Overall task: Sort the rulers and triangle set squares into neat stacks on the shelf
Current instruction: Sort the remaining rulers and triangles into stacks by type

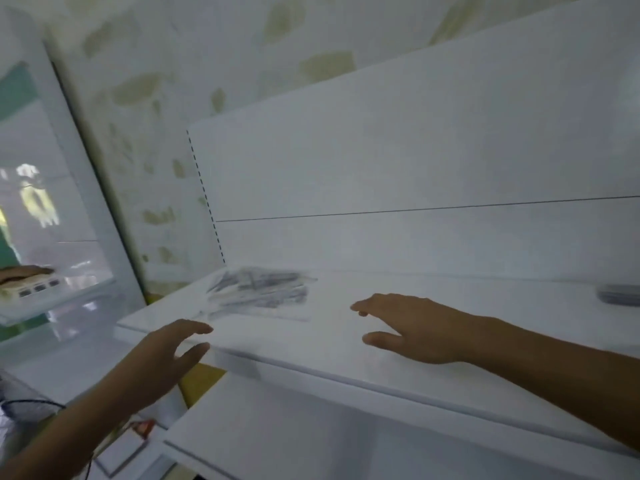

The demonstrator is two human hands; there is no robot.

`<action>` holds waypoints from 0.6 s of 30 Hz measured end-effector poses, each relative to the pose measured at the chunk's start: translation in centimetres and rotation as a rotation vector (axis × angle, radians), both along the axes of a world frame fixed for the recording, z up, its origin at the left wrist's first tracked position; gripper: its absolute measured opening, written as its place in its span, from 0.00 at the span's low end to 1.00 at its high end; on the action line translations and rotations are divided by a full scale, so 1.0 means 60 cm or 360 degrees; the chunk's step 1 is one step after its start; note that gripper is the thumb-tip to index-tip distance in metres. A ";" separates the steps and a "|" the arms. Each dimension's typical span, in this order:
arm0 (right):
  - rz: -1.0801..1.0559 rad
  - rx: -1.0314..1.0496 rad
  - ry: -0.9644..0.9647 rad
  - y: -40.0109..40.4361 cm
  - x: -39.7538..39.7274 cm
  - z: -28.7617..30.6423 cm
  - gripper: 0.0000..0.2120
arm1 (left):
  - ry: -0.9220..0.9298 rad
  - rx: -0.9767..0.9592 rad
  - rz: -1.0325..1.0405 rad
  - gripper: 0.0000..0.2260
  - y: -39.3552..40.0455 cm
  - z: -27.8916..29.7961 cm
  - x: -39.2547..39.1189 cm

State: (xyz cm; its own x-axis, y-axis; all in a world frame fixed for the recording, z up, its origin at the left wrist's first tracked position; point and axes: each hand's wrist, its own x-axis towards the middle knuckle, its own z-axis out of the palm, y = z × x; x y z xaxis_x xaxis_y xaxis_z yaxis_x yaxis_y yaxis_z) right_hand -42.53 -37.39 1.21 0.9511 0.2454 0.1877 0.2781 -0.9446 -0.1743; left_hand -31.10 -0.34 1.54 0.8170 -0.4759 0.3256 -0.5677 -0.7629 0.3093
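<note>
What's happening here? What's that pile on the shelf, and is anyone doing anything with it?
A person is reaching both hands toward a white shelf. A loose, blurred pile of clear rulers and set squares lies near its back left. The left hand is at the shelf's front edge and the right hand is over the shelf, both with fingers open and holding nothing. Nothing looks sorted yet.

**A white shelf with a blurred heap on it**

The white shelf point(346, 341) runs from the left corner off to the right. Near its back left part lies a loose heap of clear rulers and set squares point(258, 292). A dark flat object point(620, 294), too blurred to name, lies far right.
</note>
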 end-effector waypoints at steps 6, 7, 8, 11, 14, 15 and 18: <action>0.0042 -0.0033 0.0132 0.091 0.133 -0.027 0.28 | 0.0097 -0.0074 0.0098 0.12 0.069 -0.028 0.064; 0.0050 -0.0063 0.0140 0.102 0.159 -0.034 0.29 | 0.0114 -0.0070 0.0103 0.13 0.071 -0.034 0.077; 0.0058 -0.0096 0.0143 0.112 0.186 -0.039 0.30 | 0.0123 -0.0062 0.0107 0.14 0.070 -0.039 0.092; 0.0074 -0.0175 0.0172 0.141 0.269 -0.049 0.32 | 0.0114 -0.0020 0.0085 0.17 0.063 -0.048 0.156; 0.0115 -0.0199 0.0196 0.157 0.355 -0.056 0.33 | 0.0047 0.0056 0.0033 0.18 0.043 -0.049 0.242; 0.0132 -0.0192 0.0219 0.161 0.382 -0.058 0.33 | 0.0026 0.0098 0.0013 0.19 0.035 -0.047 0.273; 0.0210 -0.0179 0.0232 0.172 0.450 -0.061 0.34 | 0.0008 0.0198 -0.0109 0.21 0.003 -0.032 0.363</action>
